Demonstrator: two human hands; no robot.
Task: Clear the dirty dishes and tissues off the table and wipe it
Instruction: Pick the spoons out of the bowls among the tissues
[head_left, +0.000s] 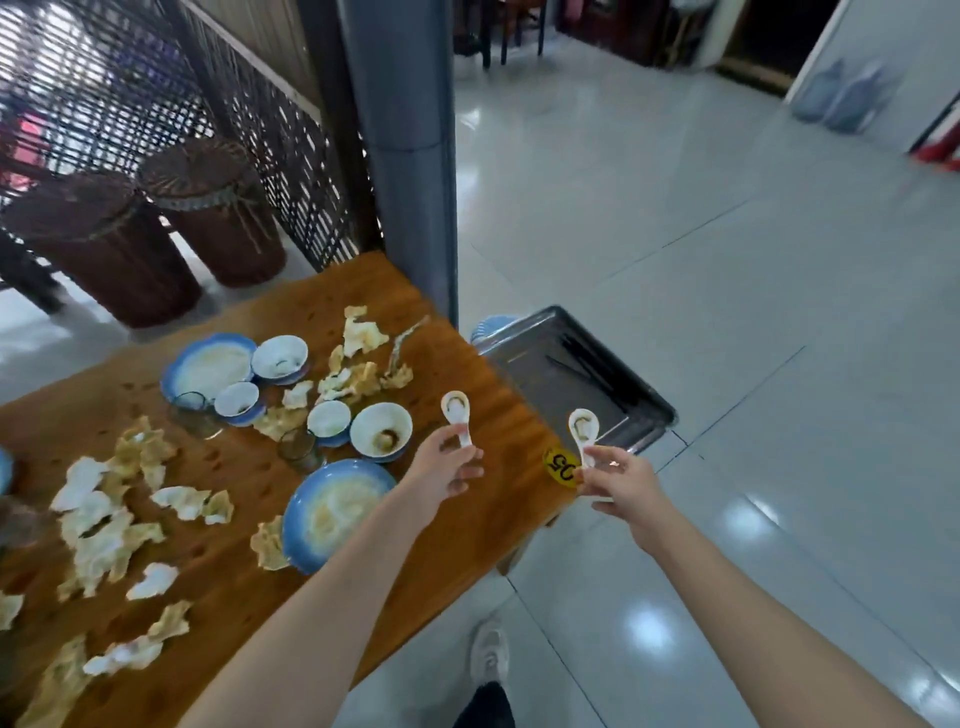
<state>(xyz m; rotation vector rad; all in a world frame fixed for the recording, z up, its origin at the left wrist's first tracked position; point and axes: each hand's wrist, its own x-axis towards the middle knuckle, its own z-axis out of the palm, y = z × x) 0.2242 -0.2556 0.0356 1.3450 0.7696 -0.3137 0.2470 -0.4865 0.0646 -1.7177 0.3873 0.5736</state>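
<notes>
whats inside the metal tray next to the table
The metal tray holds dark chopsticks on its otherwise bare floor. Its near corner is hidden behind the right hand and its spoon.

wicker stools (156, 228), grey pillar (405, 130), water jugs (847, 98)

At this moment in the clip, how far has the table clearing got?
Early. Done: chopsticks already lie in the metal tray beside the table. In hand: the left hand and right hand each hold a dirty white spoon, left, right, the right one nearer the tray. Left: plates, bowls, glasses, scattered tissues, then wiping.
</notes>
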